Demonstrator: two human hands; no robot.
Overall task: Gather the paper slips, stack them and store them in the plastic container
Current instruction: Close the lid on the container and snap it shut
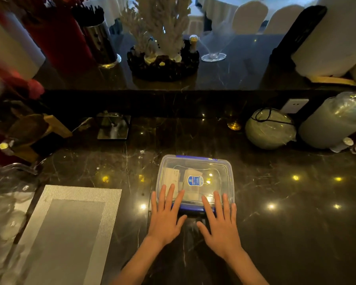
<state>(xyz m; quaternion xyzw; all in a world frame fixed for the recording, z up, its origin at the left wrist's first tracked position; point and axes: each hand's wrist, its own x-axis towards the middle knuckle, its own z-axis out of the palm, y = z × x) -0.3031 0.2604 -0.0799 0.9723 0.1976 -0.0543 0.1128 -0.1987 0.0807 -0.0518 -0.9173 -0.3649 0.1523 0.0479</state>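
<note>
A clear plastic container point(224, 169) with a blue-trimmed lid and a blue label stands on the dark marble counter, centre right. Its lid is on. White paper slips point(172, 175) show through the lid, lying inside. My left hand point(165, 214) lies flat with straight fingers on the lid's near left part. My right hand point(220, 219) lies flat the same way on the near right part, fingers over the blue front clip.
A grey woven placemat point(70, 229) lies at the near left. Clear glassware point(6, 182) sits at the far left edge. Wrapped bowls point(269, 128) and a wrapped stack point(335, 120) stand at the right. A raised ledge behind carries a plant arrangement point(162, 54) and a metal holder point(101, 44).
</note>
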